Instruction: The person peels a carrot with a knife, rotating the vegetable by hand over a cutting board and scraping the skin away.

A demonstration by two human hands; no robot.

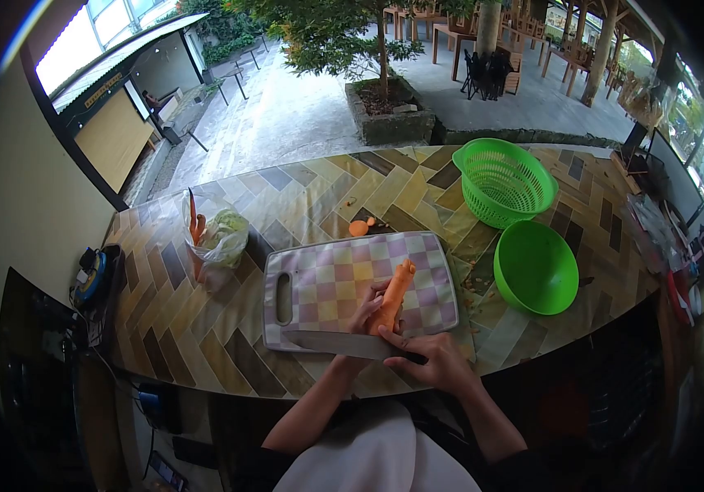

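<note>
An orange carrot (395, 297) is gripped in my left hand (368, 308), tilted with its stem end pointing away from me. My right hand (434, 361) is closed on the dark handle of a knife (340, 343). The wide blade lies across in front of me, pointing left, close to the carrot's near end; whether it touches cannot be made out. Both hands are over the near part of a checkered cutting board (327, 271) with a handle slot on its left. Carrot pieces (358, 228) lie just beyond the board's far edge.
To the right stand a green colander (504, 184) and a green bowl (536, 268), side by side. A clear plastic bag (222, 236) with pale green vegetable and carrots sits left of the board. The table (180, 303) has a herringbone pattern; cables hang off its left end.
</note>
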